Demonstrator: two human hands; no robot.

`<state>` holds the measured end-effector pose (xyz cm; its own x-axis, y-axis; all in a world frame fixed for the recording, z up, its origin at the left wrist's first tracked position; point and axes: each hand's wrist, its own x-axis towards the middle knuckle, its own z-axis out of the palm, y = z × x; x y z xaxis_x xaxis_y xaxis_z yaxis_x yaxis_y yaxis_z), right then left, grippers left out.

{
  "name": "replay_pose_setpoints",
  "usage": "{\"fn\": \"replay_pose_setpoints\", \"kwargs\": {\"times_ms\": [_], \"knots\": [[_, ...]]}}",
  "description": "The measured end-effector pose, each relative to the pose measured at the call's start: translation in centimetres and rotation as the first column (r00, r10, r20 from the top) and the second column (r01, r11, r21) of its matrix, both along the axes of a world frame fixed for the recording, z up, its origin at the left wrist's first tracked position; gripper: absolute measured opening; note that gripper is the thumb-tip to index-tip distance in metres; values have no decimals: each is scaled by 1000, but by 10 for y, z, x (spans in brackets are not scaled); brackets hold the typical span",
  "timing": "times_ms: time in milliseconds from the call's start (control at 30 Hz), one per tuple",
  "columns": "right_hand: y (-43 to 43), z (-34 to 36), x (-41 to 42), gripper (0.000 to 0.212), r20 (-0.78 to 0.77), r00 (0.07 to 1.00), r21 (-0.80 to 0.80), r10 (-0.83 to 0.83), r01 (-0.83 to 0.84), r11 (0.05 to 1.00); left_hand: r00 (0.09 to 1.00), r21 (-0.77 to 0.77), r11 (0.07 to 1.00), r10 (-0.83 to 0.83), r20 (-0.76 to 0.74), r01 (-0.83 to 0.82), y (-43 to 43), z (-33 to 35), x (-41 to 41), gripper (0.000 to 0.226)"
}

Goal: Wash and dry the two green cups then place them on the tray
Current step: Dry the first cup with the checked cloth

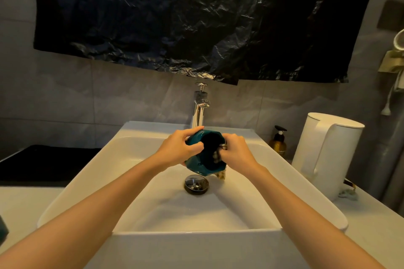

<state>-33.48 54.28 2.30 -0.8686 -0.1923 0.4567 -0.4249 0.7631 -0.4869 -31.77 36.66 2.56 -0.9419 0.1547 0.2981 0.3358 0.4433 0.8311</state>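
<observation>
Cup: a green cup [195,166] tipped on its side, mouth towards the viewer, held above the white sink [196,214] just over the drain [196,184].
Left hand: the left hand [178,148] grips the cup's outer wall, thumb at the rim.
Right hand: the right hand [237,152], fingers curled, pinches a checked cloth [220,174] at the cup's mouth.
Behind: a chrome faucet [200,111].
Right: a white kettle [328,155] on the counter.
</observation>
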Motion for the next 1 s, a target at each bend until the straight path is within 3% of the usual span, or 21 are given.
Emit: {"fn": "replay_pose_setpoints", "kwargs": {"times_ms": [167, 267, 333, 500, 667, 833, 933, 1000], "knots": [[3, 3, -1, 21, -173, 976, 169, -132, 161, 972, 996, 10, 998, -66, 65, 65, 3, 3, 0, 50], [0, 9, 3, 34, -219, 958, 402, -186, 263, 877, 997, -73, 996, -56, 56, 60, 4, 3, 2, 50], [-1, 9, 5, 35, -202, 964, 440, -173, 247, 863, 998, -111, 992, -48, 41, 52, 3, 3, 2, 50], [2, 4, 2, 21, -117, 993, 200, -35, 58, 978, 993, -115, 990, -72, 94, 82, 2, 4, 3, 50], [2, 7, 0, 30, -164, 982, 337, -93, 144, 930, 986, -79, 994, -64, 156, 77, 6, 2, 3, 46], [-1, -2, 4, 38, 144, 983, 106, 117, -133, 985, 983, -49, 999, -2, 182, 12, 0, 1, 1, 46], [-5, 2, 8, 43, 305, 928, -51, 215, -209, 976, 984, -35, 999, 21, 178, -14, -3, 2, -1, 46], [-2, 4, 8, 50, 380, 893, -64, 241, -234, 970, 983, -47, 999, 27, 180, -19, -4, 1, -1, 45]]}}
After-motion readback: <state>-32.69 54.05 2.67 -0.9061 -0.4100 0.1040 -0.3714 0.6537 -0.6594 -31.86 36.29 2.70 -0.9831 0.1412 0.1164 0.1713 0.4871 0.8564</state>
